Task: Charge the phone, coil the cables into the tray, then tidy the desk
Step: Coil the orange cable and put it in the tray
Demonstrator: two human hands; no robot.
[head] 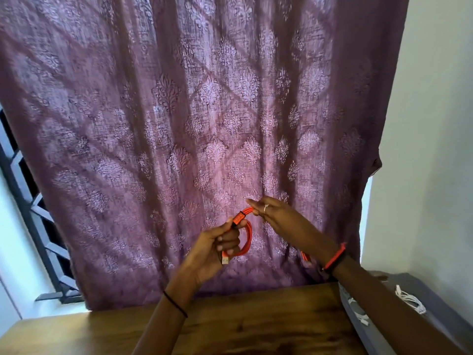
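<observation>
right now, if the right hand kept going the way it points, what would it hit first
Probably the purple curtain: the right hand, pinching the orange cable, points up-left in the picture, above the left hand. How far off the curtain hangs is unclear.

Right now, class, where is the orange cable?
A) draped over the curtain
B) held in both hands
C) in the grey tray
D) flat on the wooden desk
B: the left hand grips the loops of the orange cable and the right hand pinches a strand, above the desk.

Tray point(441, 299) cropped by edge — white cable point(359, 313) partly behind forearm point(371, 290).
</observation>
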